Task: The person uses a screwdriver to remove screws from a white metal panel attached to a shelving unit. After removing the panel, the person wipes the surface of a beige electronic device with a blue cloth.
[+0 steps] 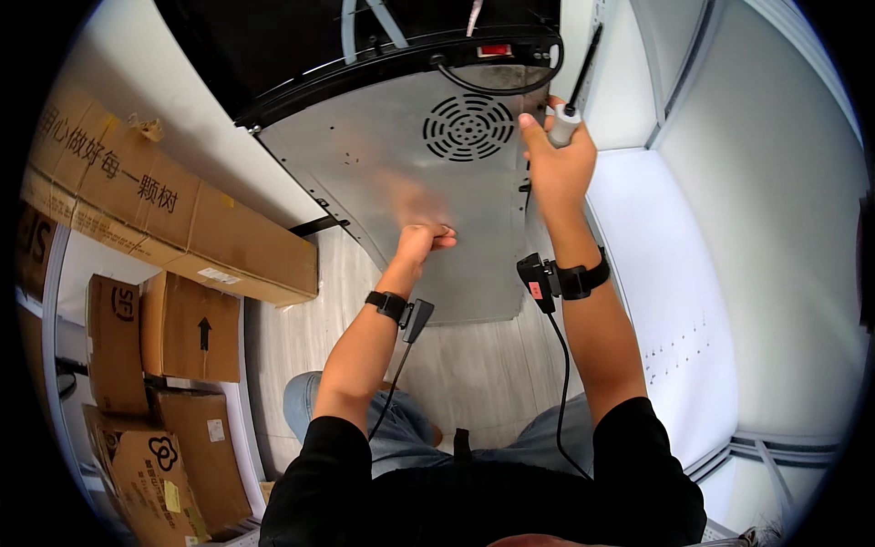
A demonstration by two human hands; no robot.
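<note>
A grey sheet-metal panel (365, 173) with a round slotted vent (468, 129) forms the side of a black-edged appliance in front of me. My left hand (427, 242) is closed, fingers curled together, at the lower middle of the panel. Whatever its fingertips may hold is hidden. Beside the panel's right edge, my right hand (561, 164) grips the pale handle of a screwdriver (566, 125). The screwdriver's dark shaft points up and away, and its tip is clear of the panel. The right thumb stretches toward the panel's edge.
A black cable (492, 91) loops near a red rocker switch (495, 51) at the panel's top. On the left, a long cardboard box (173, 196) lies above several smaller cartons (196, 324). White panels (661, 273) stand close on the right. Both wrists carry strapped devices with trailing cables.
</note>
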